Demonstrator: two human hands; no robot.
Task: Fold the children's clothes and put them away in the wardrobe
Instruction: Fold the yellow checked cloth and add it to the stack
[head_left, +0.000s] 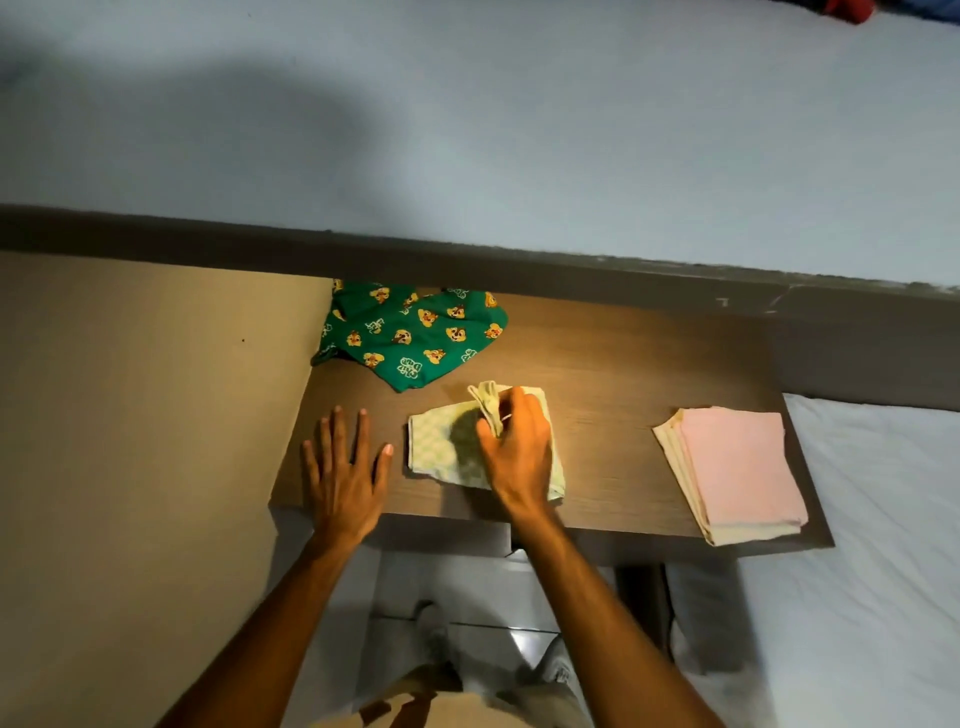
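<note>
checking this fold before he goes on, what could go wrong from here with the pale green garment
The right hand pinches only one corner of the pale green checked garment, while the left hand lies flat on the brown wooden table beside it, so the cloth may slide. Its near edge reaches the table's front edge and could slip off.

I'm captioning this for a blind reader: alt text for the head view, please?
The right hand pinches a flap of a pale green garment on a wooden table; the left hand rests flat beside it. Crumpled green printed clothing lies behind, folded pink cloth at right.
</note>
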